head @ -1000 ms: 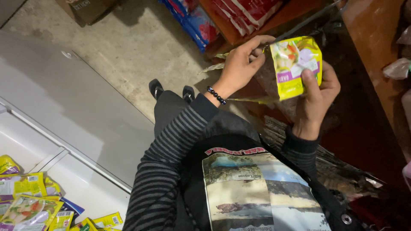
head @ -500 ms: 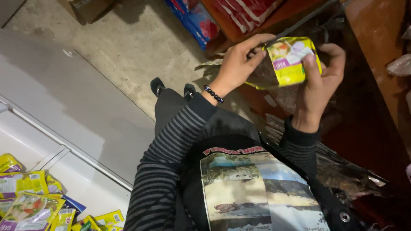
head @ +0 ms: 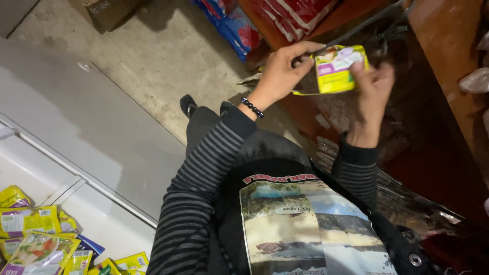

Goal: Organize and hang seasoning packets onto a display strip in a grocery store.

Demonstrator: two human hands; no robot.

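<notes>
Two hands on one little yellow-green packet (head: 336, 69) here, held up in front of the person's chest over a dark glossy sheet of wrapping (head: 407, 198) that spreads across the lap area. Left hand (head: 280, 71) pinches the packet's left top edge between thumb and fingertips, beaded bracelet (head: 252, 107) on that wrist. Right hand (head: 372, 94) grips the packet's right side, fingers curled round the edge, thumb side hidden behind it so I can't tell exactly how tight.

Everything else, relative to the packet:
- right behind and above it, a reddish wooden shelf (head: 438, 30), with a thin dark rod (head: 356, 25) crossing just over the packet's top
- up and to the left, blue and red bags (head: 239, 28) stacked at the shelf's foot, red packs (head: 300, 12) above those
- below left, bare concrete floor (head: 153, 61) with the person's black shoes (head: 188, 104) poking out
- far down-left, a white chest with a sliding lid (head: 76, 132), and a heap of similar yellow packets (head: 35, 244) inside it, well apart from the hands
- cardboard box (head: 104, 10) way off at the top left

Striped sleeves and a printed shirt fill the bottom middle and block the view of whatever's right under the packet
</notes>
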